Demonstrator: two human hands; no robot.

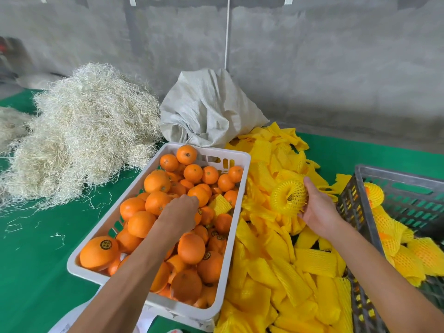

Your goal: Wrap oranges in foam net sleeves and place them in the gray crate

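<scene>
My left hand (pixel 179 212) is down in the white crate (pixel 153 300) at 9 o'clock, fingers curled into the oranges (pixel 141 223), can't tell which one it's got. Right hand (pixel 317 207) at 3 o'clock grips a wrapped orange (pixel 288 197), sleeve opening facing me, just beside the gray crate (pixel 360 217).

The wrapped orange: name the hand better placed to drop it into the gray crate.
Right. The right hand already holds the wrapped orange beside the gray crate; the left hand is down among the white crate's oranges.

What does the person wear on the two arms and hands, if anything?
Nothing is visible: the left hand and right hand are bare, with no gloves, rings or watch. Both forearms are uncovered up to the frame edge; no sleeves show.
</scene>
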